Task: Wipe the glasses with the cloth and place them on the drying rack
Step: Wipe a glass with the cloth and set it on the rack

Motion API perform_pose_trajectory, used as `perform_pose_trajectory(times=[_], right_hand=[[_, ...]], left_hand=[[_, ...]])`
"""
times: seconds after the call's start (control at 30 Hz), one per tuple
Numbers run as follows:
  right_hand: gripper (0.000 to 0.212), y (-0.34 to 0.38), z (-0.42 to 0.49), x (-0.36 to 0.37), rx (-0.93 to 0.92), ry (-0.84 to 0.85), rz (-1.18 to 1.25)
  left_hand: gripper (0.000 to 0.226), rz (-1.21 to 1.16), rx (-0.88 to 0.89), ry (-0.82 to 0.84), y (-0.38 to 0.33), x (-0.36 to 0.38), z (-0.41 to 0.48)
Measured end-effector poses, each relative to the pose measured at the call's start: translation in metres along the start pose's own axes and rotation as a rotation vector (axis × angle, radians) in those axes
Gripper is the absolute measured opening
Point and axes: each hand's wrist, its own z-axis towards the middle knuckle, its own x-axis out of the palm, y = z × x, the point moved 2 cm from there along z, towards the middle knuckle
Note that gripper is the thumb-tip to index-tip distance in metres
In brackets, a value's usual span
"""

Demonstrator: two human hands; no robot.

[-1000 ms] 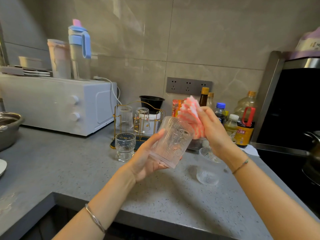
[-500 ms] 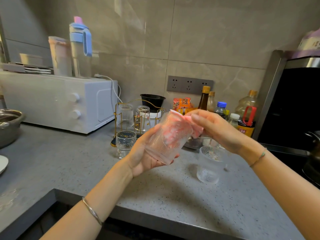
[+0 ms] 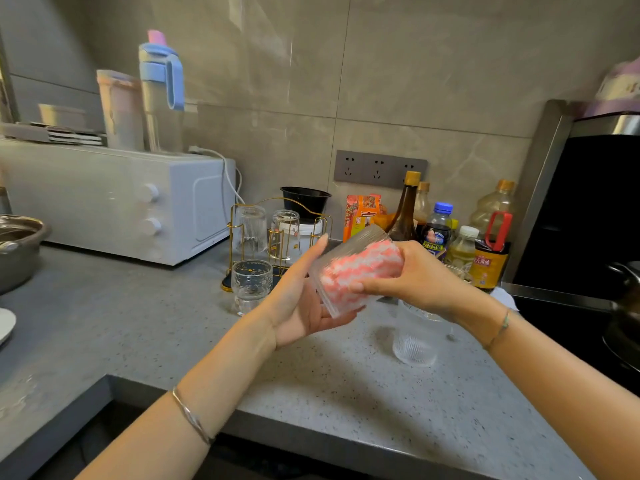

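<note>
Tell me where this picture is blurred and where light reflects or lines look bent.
Head view: motion blur smears the microwave and the blue bottle at left; the glass and the cloth inside it look soft; pale glare streaks the wall tiles; the steel panel at right leans, likely lens distortion.

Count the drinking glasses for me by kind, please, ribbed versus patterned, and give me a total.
Ribbed glasses: 3 (held glass with the cloth inside, left rack glass on the drying rack, right counter glass).
Patterned glasses: 2 (right rack glass, left counter glass).
Total: 5.
</note>
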Motion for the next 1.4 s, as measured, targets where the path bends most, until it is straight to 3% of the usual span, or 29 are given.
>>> perform_pose_trajectory(times=[0.3,0.47,0.57,0.67,0.77,0.83,1.0,1.07,1.17,1.27,1.33,1.4], right_hand=[[0.015,0.000,-0.004,0.008,0.045,-0.027,-0.040],[0.041,-0.003,-0.005,0.005,0.111,-0.038,0.098],[0.040,-0.003,-0.004,0.003,0.121,-0.077,0.248],[0.031,0.000,-0.003,0.002,0.102,-0.098,0.249],[0.028,0.003,-0.004,0.004,0.083,-0.091,0.154],[0.023,0.005,-0.006,0.008,0.045,-0.083,0.120],[0.017,0.008,-0.006,0.021,0.002,-0.155,0.183],[0.031,0.008,-0.005,0.023,0.012,-0.210,0.197],[0.032,0.012,-0.005,0.020,0.020,-0.239,0.266],[0.024,0.013,-0.007,0.016,0.051,-0.230,0.301],[0.012,0.014,-0.007,0.013,0.046,-0.235,0.308],[0.007,0.014,-0.007,0.010,0.037,-0.246,0.260]], left_hand=[[0.052,0.088,0.128,-0.152,0.008,0.010,0.003],[0.059,0.397,0.474,-0.252,-0.003,0.007,0.003],[0.060,0.546,0.613,-0.228,-0.007,0.007,0.001],[0.056,0.529,0.471,-0.172,-0.008,0.009,0.002],[0.067,0.335,0.173,-0.088,-0.009,0.010,-0.001],[0.068,0.220,0.089,-0.097,-0.008,0.012,-0.003],[0.050,0.190,0.304,-0.244,-0.002,0.019,0.005],[0.058,0.260,0.388,-0.299,0.001,0.018,0.008],[0.075,0.408,0.524,-0.301,0.003,0.017,0.006],[0.055,0.512,0.668,-0.255,0.001,0.020,0.001],[0.057,0.530,0.602,-0.241,-0.003,0.021,0.000],[0.067,0.491,0.383,-0.220,-0.007,0.019,0.001]])
